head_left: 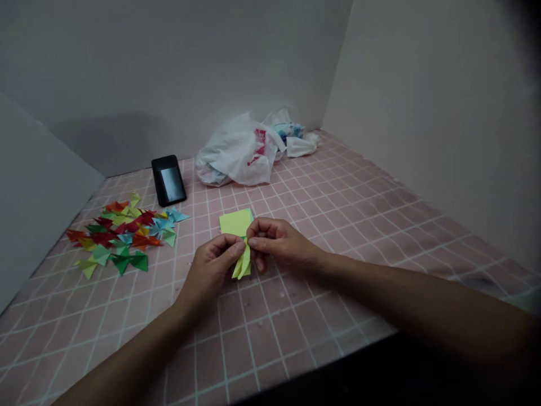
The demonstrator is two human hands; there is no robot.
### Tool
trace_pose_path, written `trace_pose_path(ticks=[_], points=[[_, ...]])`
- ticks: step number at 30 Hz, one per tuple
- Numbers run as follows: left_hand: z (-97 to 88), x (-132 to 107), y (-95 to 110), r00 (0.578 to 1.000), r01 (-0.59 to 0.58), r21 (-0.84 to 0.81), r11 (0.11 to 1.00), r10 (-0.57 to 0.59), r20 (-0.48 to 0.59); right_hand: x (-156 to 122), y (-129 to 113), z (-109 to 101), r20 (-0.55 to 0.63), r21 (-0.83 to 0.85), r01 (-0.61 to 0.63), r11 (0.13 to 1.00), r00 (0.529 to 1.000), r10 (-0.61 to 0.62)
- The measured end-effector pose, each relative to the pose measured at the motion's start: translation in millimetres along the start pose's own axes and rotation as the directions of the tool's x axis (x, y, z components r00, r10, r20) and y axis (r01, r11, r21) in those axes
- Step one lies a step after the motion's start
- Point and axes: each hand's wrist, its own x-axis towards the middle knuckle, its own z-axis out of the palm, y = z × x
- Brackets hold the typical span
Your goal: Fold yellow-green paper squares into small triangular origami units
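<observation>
Between my two hands is a piece of folded yellow paper [242, 265], narrow at the top and hanging toward me in pleated points. My left hand [215, 262] pinches its upper left edge with thumb and forefinger. From the other side, my right hand [276, 243] pinches the same paper near its top, fingers curled. Just beyond the fingers lies a stack of square paper sheets [235, 221], yellow on top with a green edge showing. Its near part is hidden by my hands and the folded piece.
Folded paper figures [127, 228] in several colours are heaped at the left. Behind them a black phone-like device [169, 181] leans back. A white plastic bag [239, 149] and a tissue pack [291, 131] lie by the back wall. A pink checked cloth [338, 197] covers the table.
</observation>
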Motion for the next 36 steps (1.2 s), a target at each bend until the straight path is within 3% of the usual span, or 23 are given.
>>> trace_pose_path(ticks=[18,26,36], points=[[-2.2,-4.4,-2.5,0.992,-0.117,0.145,0.982,0.124,-0.037,-3.2,-7.8,5.6,-0.037,-0.156,-0.034,0.987,0.999,0.028],[-1.5,-3.7,-2.4,0.989,-0.134,0.157,0.978,0.141,-0.037,-3.2,-3.9,2.6,0.008,-0.050,-0.016,0.999,1.000,0.016],[-2.5,-2.2,-3.8,0.992,-0.119,0.132,0.984,0.124,-0.029,-2.1,-4.3,3.2,-0.003,-0.063,-0.018,0.998,1.000,0.018]])
